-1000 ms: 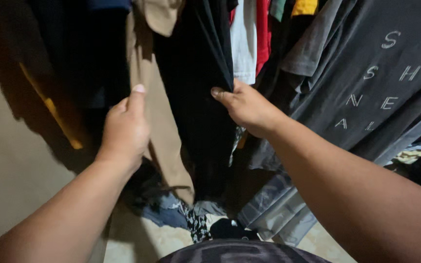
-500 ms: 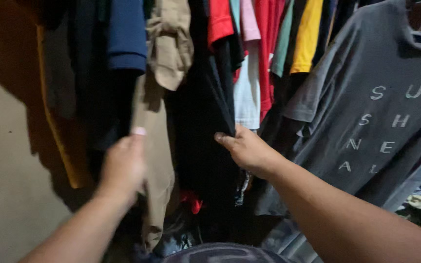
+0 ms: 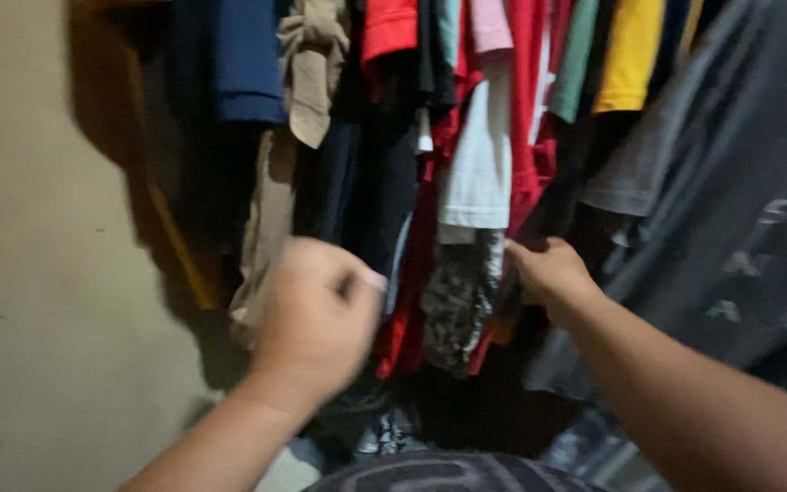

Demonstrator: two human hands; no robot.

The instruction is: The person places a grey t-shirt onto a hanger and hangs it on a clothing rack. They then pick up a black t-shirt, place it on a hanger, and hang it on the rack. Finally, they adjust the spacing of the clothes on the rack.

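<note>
Red fabric (image 3: 528,137) hangs in the middle of a packed row of clothes, just beside a white shirt (image 3: 480,173) and above a dark patterned garment (image 3: 453,305). The right hand (image 3: 546,271) reaches into the row at the lower edge of the white shirt and the red fabric, fingers pushed among the cloth; whether it pinches a piece or only presses against it cannot be told. The left hand (image 3: 316,319) is blurred, curled into a loose fist in front of a dark navy garment (image 3: 357,196), holding nothing that shows. A tan garment (image 3: 275,210) hangs left of it, under a blue sleeve (image 3: 248,64). A grey printed t-shirt (image 3: 740,210) fills the right side, and a beige wall (image 3: 38,273) the left.
</note>
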